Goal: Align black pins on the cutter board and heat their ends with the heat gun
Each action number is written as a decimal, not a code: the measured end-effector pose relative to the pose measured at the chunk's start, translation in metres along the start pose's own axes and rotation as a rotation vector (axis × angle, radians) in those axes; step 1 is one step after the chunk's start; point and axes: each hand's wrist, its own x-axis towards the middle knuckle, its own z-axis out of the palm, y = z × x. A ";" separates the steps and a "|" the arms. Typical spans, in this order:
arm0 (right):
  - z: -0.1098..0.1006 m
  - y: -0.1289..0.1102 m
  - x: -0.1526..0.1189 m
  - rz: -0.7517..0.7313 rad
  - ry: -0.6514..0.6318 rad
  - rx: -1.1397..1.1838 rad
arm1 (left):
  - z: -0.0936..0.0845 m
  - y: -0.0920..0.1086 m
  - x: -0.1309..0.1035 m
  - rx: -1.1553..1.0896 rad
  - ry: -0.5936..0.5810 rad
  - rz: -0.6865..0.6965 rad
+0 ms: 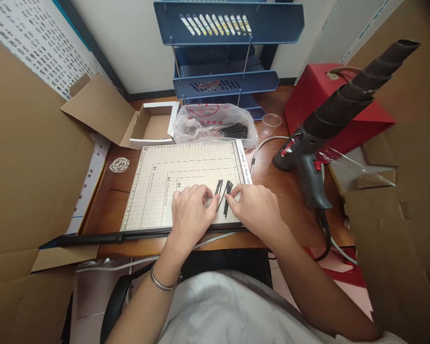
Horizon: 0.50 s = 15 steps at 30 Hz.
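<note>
Short black strips [228,198] lie in a small pile on the cream paper cutter board [146,191], near its right end. My left hand [193,210] is over the board just left of them, thumb and fingertips pressed together at a few thin black strips [219,187]. From the right, my right hand [256,208] has its thumb and forefinger pinched at the upper part of the pile. The cutter's black handle [93,238] points left along the board's front edge.
A black heat gun [308,138] stands at the right before a red box [308,88]. Behind the board are an open cardboard box [154,142], a plastic bag of black strips [197,129], a clear cup [271,123] and blue trays [229,24]. White rubber bands [119,165] lie left.
</note>
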 end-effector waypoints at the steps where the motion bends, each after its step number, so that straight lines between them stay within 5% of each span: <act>1: 0.000 0.000 0.000 0.000 0.003 0.001 | 0.000 0.001 0.000 0.002 -0.004 -0.002; 15: 0.001 0.003 -0.005 0.027 0.028 -0.032 | 0.002 -0.001 -0.019 -0.033 0.044 0.023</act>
